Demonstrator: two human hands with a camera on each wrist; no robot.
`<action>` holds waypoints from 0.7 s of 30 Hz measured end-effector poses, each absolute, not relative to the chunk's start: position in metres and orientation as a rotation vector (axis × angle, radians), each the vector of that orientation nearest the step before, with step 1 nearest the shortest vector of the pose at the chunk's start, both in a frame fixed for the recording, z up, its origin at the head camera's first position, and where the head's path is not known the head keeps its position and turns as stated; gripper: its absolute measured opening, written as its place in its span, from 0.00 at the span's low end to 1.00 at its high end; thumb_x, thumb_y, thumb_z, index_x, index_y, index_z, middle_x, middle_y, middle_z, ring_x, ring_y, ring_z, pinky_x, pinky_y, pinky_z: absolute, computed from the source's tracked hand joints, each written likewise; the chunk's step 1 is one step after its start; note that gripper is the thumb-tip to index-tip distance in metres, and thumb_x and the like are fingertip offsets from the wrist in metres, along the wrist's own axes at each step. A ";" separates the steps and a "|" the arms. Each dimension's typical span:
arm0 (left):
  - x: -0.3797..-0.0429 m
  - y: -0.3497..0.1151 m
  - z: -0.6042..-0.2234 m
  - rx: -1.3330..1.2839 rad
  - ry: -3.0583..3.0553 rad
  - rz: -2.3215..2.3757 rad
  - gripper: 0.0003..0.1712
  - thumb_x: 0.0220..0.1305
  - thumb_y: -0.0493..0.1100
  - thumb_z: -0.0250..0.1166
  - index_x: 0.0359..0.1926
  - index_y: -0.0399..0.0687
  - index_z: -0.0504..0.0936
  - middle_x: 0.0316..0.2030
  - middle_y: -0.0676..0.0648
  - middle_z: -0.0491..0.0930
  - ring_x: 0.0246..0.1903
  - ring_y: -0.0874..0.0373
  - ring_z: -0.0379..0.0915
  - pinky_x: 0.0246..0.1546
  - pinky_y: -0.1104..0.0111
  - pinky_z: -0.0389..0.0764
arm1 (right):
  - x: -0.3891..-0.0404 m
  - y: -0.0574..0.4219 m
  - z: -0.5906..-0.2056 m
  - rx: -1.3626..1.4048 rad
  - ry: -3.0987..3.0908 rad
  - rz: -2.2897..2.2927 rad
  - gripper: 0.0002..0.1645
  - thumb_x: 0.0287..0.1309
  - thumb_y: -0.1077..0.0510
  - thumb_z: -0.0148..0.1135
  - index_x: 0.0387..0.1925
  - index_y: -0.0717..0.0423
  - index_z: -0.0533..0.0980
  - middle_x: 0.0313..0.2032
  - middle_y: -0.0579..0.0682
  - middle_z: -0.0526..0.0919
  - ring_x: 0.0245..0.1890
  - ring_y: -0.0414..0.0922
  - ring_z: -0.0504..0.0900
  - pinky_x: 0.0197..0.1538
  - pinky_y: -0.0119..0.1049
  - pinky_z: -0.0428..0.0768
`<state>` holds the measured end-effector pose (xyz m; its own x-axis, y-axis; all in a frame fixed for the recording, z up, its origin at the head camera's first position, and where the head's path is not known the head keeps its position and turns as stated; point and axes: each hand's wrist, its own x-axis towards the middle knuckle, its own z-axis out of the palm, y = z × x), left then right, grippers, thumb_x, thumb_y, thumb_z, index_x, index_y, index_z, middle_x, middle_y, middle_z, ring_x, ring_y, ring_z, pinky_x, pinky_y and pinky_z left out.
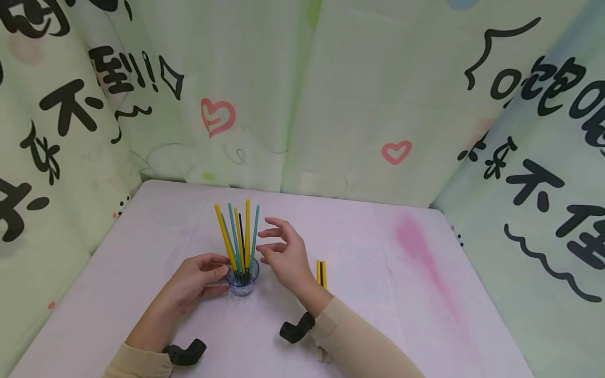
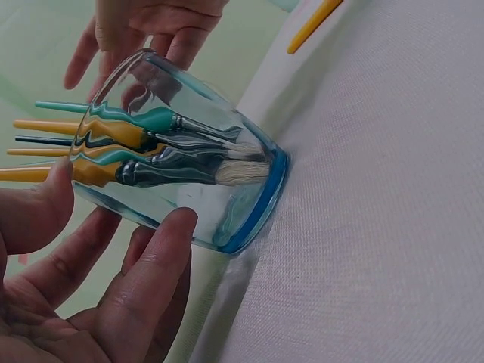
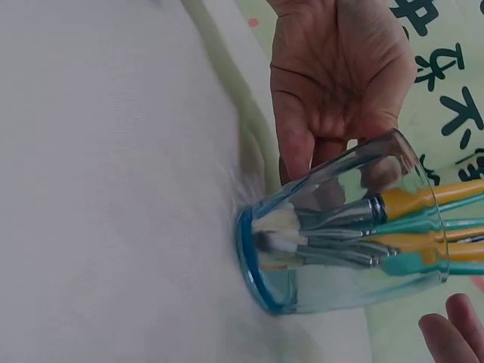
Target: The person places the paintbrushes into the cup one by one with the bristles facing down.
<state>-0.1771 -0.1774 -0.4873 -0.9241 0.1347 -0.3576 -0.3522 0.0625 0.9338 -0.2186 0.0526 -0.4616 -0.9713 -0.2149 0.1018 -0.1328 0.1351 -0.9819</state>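
Note:
A clear glass cup (image 1: 241, 289) with a bluish base stands on the table. Several paintbrushes (image 1: 247, 231) lean in it bristles down, their handles yellow, teal and one dark. My left hand (image 1: 200, 278) holds the cup from the left, with the thumb (image 2: 45, 208) near the rim and other fingers against the wall. To the right of the brushes is my right hand (image 1: 285, 257), its fingers spread and gently bent, holding nothing. In the right wrist view, its fingertips (image 3: 446, 329) are apart from the glass.
More yellow-handled brushes (image 1: 319, 270) lie on the table, partly covered by my right forearm. Black curved pieces (image 1: 186, 353) are worn at both wrists. A pale cloth covers the table (image 1: 368, 315); printed curtains (image 1: 331, 105) hang around it.

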 end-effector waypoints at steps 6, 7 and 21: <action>-0.177 -0.177 -0.487 -0.229 2.004 1.921 0.24 0.77 0.38 0.66 0.67 0.29 0.76 0.60 0.32 0.80 0.54 0.49 0.85 0.51 0.56 0.94 | -0.210 0.071 -0.464 -0.301 2.331 -1.965 0.39 0.69 0.69 0.65 0.74 0.34 0.72 0.59 0.62 0.85 0.49 0.65 0.91 0.43 0.42 0.95; -0.177 -0.177 -0.487 -0.234 2.002 1.924 0.23 0.77 0.37 0.66 0.67 0.29 0.77 0.60 0.32 0.80 0.54 0.49 0.85 0.51 0.56 0.94 | -0.208 0.074 -0.464 -0.295 2.329 -1.958 0.39 0.69 0.69 0.65 0.74 0.34 0.71 0.59 0.62 0.85 0.48 0.66 0.91 0.42 0.43 0.95; -0.178 -0.176 -0.486 -0.238 1.996 1.927 0.23 0.77 0.37 0.66 0.67 0.30 0.76 0.59 0.33 0.81 0.53 0.50 0.85 0.51 0.56 0.94 | -0.189 0.132 -0.461 -0.132 2.346 -1.860 0.42 0.64 0.71 0.68 0.73 0.34 0.74 0.52 0.62 0.86 0.43 0.65 0.91 0.36 0.47 0.95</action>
<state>-0.1780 -0.1764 -0.4865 -0.9228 0.1230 -0.3652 -0.3606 0.0586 0.9309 -0.1885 0.1325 -0.4610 -0.9856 -0.1584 -0.0588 0.0211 0.2299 -0.9730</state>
